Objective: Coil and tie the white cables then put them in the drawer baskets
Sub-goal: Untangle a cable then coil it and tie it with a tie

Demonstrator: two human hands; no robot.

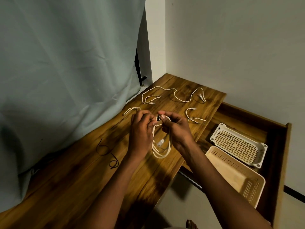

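Note:
A coiled white cable [160,150] hangs in loops above the wooden table [92,176], held up at its top by both hands. My left hand [142,128] and my right hand [175,128] pinch a small black tie [158,118] around the top of the coil. A long loose white cable [175,95] lies spread at the table's far end. Two shorter white cables lie nearby, one [194,116] to the right and one [131,110] left of my hands. An open drawer [279,146] at the right holds a white basket [237,144] and a beige basket [234,176], both with nothing inside.
Two black ties [107,154] lie on the table left of my arms. A grey-green curtain [66,80] hangs along the table's left side. White walls meet behind the table's far corner. A bare foot [191,224] shows on the floor below.

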